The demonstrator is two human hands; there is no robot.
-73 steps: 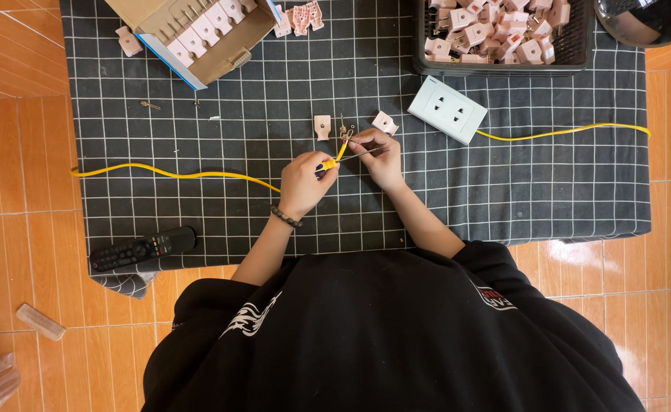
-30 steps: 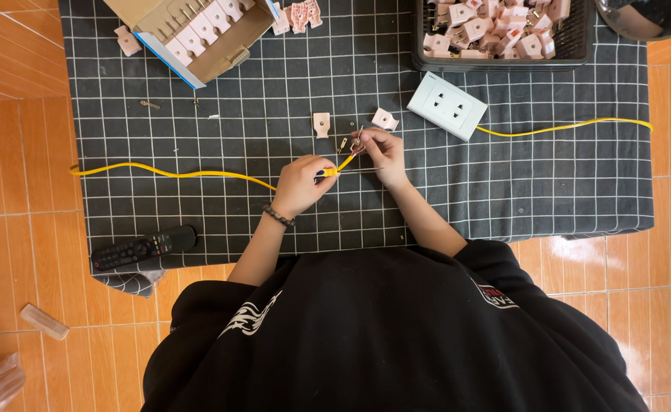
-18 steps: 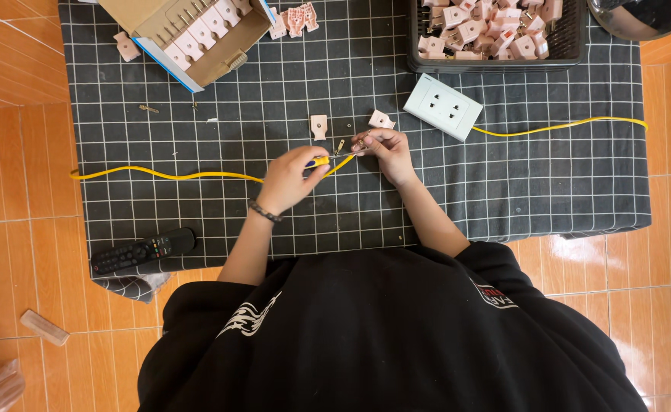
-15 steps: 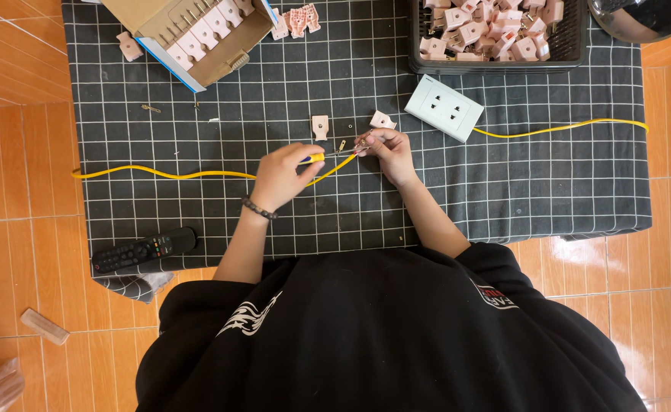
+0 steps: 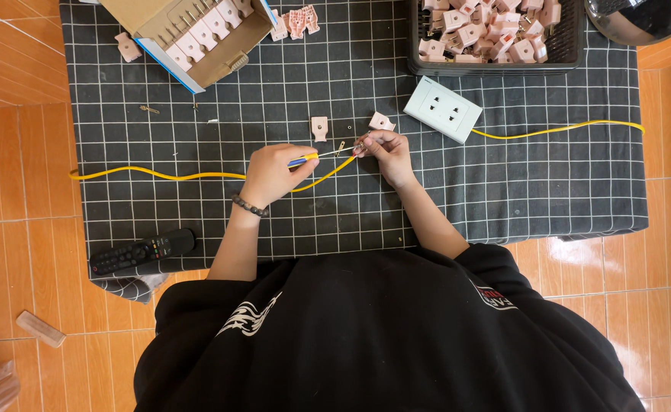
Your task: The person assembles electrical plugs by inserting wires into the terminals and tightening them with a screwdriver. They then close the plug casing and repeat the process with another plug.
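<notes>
Left hand (image 5: 273, 174) closed round a small screwdriver (image 5: 321, 156) with blue-and-yellow handle, tip aimed at the right hand (image 5: 385, 149). Right fingers pinched together on the end of the yellow cable (image 5: 198, 176), just left of the white socket plate (image 5: 443, 109). Cable trails further left of the plate across the dark grid cloth (image 5: 503, 191). Two pink plug parts (image 5: 319, 127) lie between hands and plate. Black remote (image 5: 142, 251) far lower left of plate.

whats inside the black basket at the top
The black basket holds a heap of small pink plug parts, packed close. Its bottom is covered by the heap, and its far side is cut off by the picture's edge.
</notes>
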